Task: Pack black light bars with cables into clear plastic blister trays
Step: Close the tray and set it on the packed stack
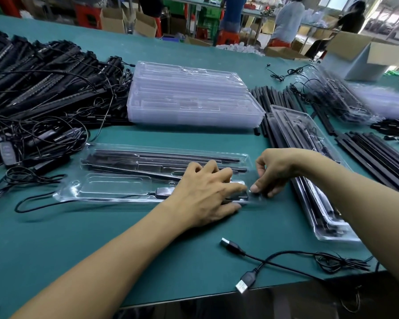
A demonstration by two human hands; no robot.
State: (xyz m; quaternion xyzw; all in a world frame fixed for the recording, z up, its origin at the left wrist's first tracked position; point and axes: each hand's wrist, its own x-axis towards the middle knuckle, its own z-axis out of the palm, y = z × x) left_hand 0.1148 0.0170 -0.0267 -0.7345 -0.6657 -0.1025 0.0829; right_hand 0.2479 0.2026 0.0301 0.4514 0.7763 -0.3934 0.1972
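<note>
Tray [115,187] at table [78,238] center w/ bars [166,157] seated. My left grip [205,194] lies flat, fingers spread, pressing its 3 o'clock end; right grip [272,173] pinches the tray edge there. Risk: cable [44,203] loops out at 9 o'clock, could snag or get trapped. No readable labels.

The left hand [203,192] covers the right end of the open blister tray [115,187], so what lies under its palm cannot be told. Whatever the right hand [274,173] pinches at the tray's corner is too small and smeared to make out. The far right stack of filled trays [346,97] is blurred. The heap of light bars [44,79] runs off the left edge. The people at the back are cut off by the top edge.
</note>
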